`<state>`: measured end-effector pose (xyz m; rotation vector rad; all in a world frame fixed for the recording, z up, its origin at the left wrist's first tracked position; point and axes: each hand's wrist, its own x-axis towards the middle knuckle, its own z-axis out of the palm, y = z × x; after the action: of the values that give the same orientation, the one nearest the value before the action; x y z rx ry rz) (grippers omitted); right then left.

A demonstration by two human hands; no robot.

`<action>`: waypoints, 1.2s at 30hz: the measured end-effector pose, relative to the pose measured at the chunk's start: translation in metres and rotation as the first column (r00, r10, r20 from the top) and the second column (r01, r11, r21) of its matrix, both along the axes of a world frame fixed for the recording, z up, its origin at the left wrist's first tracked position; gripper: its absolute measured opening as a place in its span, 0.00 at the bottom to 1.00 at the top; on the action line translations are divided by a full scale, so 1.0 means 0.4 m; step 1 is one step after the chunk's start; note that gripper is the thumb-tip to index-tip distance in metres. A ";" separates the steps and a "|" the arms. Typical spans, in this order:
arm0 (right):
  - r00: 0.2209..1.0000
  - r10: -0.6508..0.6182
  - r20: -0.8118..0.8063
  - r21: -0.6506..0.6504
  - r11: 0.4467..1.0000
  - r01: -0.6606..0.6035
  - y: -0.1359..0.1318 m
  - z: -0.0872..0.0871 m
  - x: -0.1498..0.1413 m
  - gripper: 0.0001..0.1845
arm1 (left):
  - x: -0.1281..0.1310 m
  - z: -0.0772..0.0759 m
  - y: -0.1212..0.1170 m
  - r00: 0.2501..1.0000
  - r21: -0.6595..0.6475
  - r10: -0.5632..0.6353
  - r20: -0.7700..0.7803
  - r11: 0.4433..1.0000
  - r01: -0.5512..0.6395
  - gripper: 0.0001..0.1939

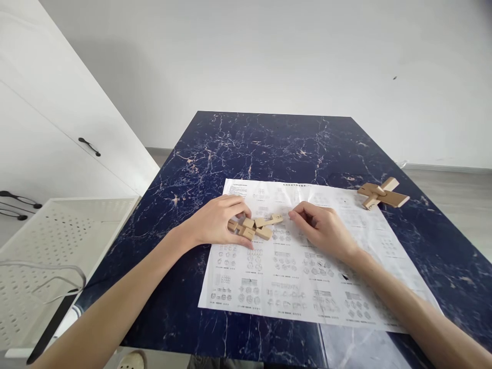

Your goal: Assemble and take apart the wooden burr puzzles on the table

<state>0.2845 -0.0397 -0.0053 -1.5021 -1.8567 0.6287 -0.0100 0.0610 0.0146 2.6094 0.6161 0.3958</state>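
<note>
My left hand (219,220) grips a wooden burr puzzle (249,228) from its left side, thumb below and fingers above. Several notched wooden pieces are joined in it, and one bar (271,220) sticks out to the right at a slant. Just right of that bar's end, my right hand (325,228) rests with its fingers curled in and nothing visible in them. Under both hands lies a large white instruction sheet (246,302) printed with small diagrams. A second wooden puzzle (382,193), cross-shaped, sits at the sheet's upper right corner.
The dark blue marbled table (261,148) reaches toward a white wall (269,61). To the left stand a white cabinet (49,102) with black handles and a white perforated basket (96,220) with a cable. A clear sheet (357,348) lies at the near edge.
</note>
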 end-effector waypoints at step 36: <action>0.997 -0.012 0.079 0.043 0.999 0.009 -0.004 -0.002 -0.007 0.11 | 0.009 0.015 -0.019 0.939 -0.192 0.267 0.218 0.955 -0.227 0.25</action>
<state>0.2818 -0.0413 -0.0063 -1.5279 -1.9085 0.5285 -0.0063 0.0534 0.0207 2.2863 0.8558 0.6990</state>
